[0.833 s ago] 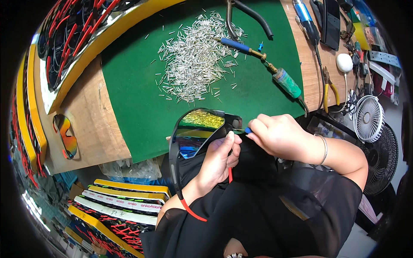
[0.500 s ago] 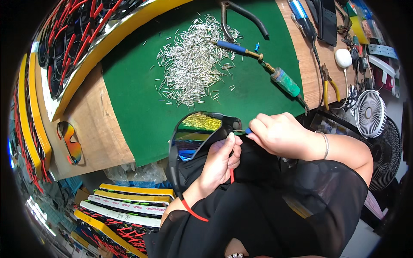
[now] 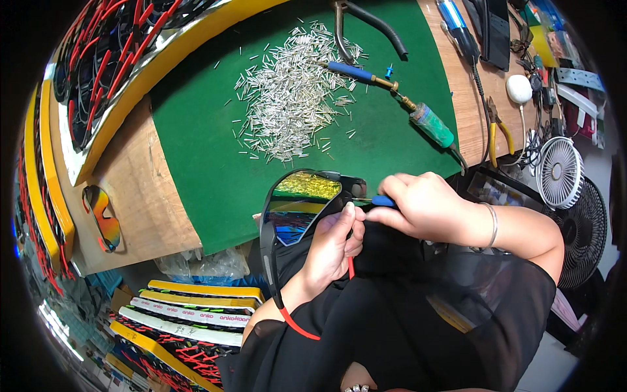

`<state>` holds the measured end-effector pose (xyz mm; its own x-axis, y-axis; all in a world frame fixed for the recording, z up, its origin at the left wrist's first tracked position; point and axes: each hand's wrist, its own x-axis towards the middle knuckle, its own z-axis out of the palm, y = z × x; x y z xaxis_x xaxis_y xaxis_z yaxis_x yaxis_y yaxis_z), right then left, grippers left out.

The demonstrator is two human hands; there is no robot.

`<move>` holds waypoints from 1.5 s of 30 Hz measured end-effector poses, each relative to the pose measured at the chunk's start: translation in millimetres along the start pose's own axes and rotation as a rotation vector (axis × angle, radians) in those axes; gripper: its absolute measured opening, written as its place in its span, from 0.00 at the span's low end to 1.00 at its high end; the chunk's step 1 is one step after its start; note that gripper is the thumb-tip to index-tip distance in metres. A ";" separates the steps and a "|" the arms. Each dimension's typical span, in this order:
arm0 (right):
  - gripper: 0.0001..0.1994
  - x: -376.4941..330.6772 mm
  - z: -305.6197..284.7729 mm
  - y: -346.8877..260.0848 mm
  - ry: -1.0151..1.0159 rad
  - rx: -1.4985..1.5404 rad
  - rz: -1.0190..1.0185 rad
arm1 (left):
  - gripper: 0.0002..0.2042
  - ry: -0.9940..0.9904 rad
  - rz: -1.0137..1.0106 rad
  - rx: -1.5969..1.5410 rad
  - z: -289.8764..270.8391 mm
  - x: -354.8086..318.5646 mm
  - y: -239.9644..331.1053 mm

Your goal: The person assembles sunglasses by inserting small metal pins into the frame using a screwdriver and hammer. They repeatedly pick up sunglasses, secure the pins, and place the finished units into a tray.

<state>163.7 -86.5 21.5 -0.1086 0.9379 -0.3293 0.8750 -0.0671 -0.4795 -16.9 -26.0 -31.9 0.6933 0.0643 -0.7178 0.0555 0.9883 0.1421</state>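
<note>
A pair of wraparound sunglasses [image 3: 305,198], with a mirrored lens, black frame and red temple tips, is held over my lap at the front edge of the green mat [image 3: 196,189]. My left hand [image 3: 332,253] is closed on its near side, thumb and fingers pinching by the temple hinge. In my right hand [image 3: 423,204] is a small screwdriver [image 3: 384,201] with a blue handle, its thin shaft directed left at the frame's hinge corner. The tip and any screw are too small to make out. Beyond lies a pile of small silver metal pins [image 3: 287,98].
A blue-and-green soldering-iron-like tool [image 3: 431,124] and black-handled pliers [image 3: 375,26] lie on the mat. To the right are yellow-handled pliers [image 3: 499,134] and a white fan [image 3: 560,171]. An orange mirrored lens [image 3: 103,219] lies left, near yellow-edged trays of glasses [image 3: 117,144].
The fingers of my right hand have shifted on the screwdriver, and more of its blue handle shows. The lens has turned slightly, showing more of its face. My left hand keeps its grip.
</note>
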 end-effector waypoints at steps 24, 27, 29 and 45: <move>0.11 0.1 -3.1 -4.3 0.094 0.111 0.015 | 0.13 0.006 -0.003 0.008 -0.3 0.5 -0.2; 0.11 0.3 -5.6 -5.4 0.128 0.157 0.030 | 0.13 0.014 0.000 0.007 1.2 -0.4 0.3; 0.11 -2.1 -4.0 -3.5 -0.024 0.055 0.082 | 0.13 0.003 0.005 0.005 0.4 -0.6 -0.5; 0.13 1.5 -8.4 -5.8 0.127 0.116 -0.027 | 0.13 -0.001 0.015 -0.019 -1.3 1.0 -1.5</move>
<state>162.4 -81.8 30.6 -0.0644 0.9749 -0.2131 0.8114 -0.0731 -0.5799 -17.2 -27.2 -33.6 0.6944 0.0786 -0.7152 0.0320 0.9896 0.1399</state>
